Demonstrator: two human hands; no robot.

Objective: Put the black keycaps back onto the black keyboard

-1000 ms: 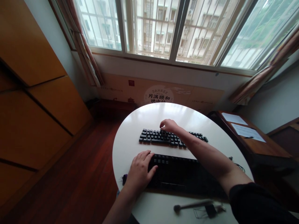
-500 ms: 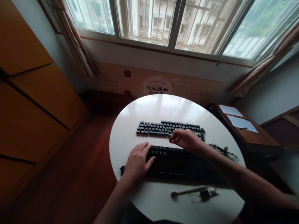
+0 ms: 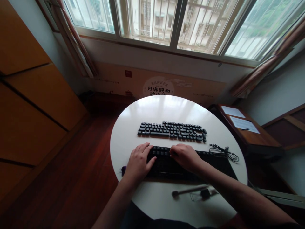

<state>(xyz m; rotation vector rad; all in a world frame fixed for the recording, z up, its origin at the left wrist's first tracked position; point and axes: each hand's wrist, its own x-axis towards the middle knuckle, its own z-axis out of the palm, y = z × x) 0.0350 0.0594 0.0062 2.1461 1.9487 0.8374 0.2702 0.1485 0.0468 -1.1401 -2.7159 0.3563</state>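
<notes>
A black keyboard (image 3: 164,173) lies on the round white table, with a few keycaps fitted along its upper left and most of its surface bare. My left hand (image 3: 140,160) rests on the keyboard's left end, fingers stretched and thumb apart. At the upper edge, just right of the fitted keycaps, my right hand (image 3: 184,156) pinches down onto the board. Its fingertips are closed and hide the small keycap between them. Beyond the keyboard, loose black keycaps (image 3: 164,129) sit in rows laid out like a keyboard.
A black cable (image 3: 226,154) lies coiled at the table's right. Near the front are a brush-like stick (image 3: 188,190) and a wire tool with a black part (image 3: 204,194). Something purple (image 3: 123,170) sits by the left edge. Papers (image 3: 244,124) rest on a brown side table.
My right hand has come down and toward me with a keycap, from beside the loose rows to the keyboard's upper edge. My left hand has stayed on the keyboard's left end.
</notes>
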